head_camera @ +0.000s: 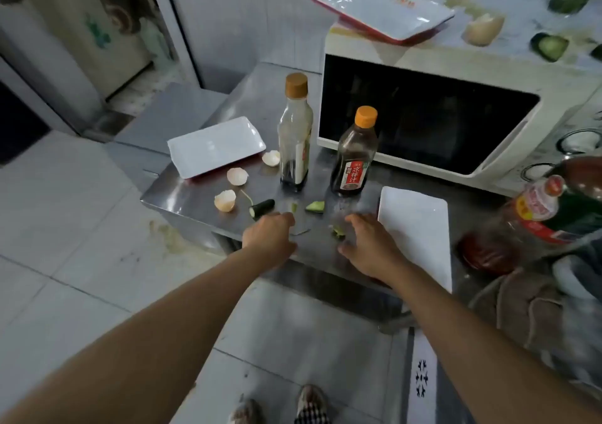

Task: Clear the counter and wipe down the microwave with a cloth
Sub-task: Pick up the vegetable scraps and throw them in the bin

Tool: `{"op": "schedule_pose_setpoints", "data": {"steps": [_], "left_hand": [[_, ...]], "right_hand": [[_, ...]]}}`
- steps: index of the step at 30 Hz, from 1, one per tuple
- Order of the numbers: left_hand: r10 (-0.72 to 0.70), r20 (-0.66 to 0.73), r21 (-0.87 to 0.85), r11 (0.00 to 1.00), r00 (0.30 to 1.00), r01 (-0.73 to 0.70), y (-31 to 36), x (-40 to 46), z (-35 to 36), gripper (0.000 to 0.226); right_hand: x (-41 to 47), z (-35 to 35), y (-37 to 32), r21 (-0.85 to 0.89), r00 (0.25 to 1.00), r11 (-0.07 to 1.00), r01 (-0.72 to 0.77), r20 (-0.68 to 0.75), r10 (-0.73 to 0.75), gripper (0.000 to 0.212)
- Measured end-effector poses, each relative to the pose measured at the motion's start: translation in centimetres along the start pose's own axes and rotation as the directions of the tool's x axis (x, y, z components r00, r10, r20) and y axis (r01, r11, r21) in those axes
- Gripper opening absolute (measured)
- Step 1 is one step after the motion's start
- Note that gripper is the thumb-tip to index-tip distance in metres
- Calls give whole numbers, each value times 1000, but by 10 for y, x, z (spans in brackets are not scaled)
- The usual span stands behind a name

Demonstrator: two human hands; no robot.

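Note:
A white microwave [423, 150] stands on the steel counter [182, 195], with a white tray [381, 6] lying on its top. Two orange-capped sauce bottles, a clear one [294, 137] and a dark one [353, 156], stand in front of it. Three eggshell halves [224, 200] and cucumber scraps [262, 208] lie near the front edge. My left hand [270, 241] hovers beside the cucumber end, fingers curled, holding nothing I can see. My right hand [368, 247] is spread over green scraps [337, 231], next to a white plate [417, 231].
Another white tray [215, 145] sits at the counter's left end. A large red-labelled bottle [540, 215] and a brownish cloth [521, 306] lie at the right. Eggshell [483, 29] and cucumber pieces [550, 47] rest on the microwave top. Tiled floor lies left and below.

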State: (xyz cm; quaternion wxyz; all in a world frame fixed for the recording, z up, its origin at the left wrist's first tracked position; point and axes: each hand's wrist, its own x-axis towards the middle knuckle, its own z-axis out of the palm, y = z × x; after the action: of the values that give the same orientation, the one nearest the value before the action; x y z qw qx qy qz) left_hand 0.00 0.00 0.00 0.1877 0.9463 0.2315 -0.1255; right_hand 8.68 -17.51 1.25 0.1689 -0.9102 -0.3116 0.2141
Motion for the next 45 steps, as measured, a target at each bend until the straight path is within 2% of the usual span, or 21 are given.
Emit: {"op": "schedule_pose_setpoints", "data": {"steps": [3, 8, 14, 19, 24, 29, 35, 42, 45], "left_hand": [[-43, -55, -9, 999, 998, 43, 4, 13, 6, 40], [-53, -52, 26, 998, 997, 54, 8, 29, 15, 23], [-46, -83, 16, 999, 995, 48, 11, 39, 23, 13], [-29, -78, 21, 999, 997, 31, 10, 43, 26, 13], [-27, -172, 51, 998, 985, 37, 2, 43, 17, 14], [-104, -224, -80, 993, 969, 88, -4, 51, 7, 12], [-222, -222, -255, 953, 949, 163, 2, 72, 7, 24], [-207, -215, -169, 970, 954, 173, 11, 82, 10, 13], [-197, -203, -109, 978, 959, 178, 13, 84, 10, 17]], "right_hand": [[13, 4, 10, 15, 998, 999, 29, -59, -28, 55], [29, 13, 15, 27, 996, 999, 36, -78, -34, 55], [37, 19, 17, 47, 996, 997, 56, -75, -52, 54], [44, 19, 16, 44, 998, 997, 60, -35, -58, 51], [49, 22, 13, 20, 998, 998, 58, -24, -57, 37], [52, 21, 12, 26, 999, 999, 34, -19, -34, 27], [55, 13, 9, 68, 995, 996, 50, -93, -43, 27], [63, 11, 11, 98, 991, 993, 68, -119, -56, 31], [65, 10, 11, 102, 991, 992, 74, -117, -62, 31]]}}
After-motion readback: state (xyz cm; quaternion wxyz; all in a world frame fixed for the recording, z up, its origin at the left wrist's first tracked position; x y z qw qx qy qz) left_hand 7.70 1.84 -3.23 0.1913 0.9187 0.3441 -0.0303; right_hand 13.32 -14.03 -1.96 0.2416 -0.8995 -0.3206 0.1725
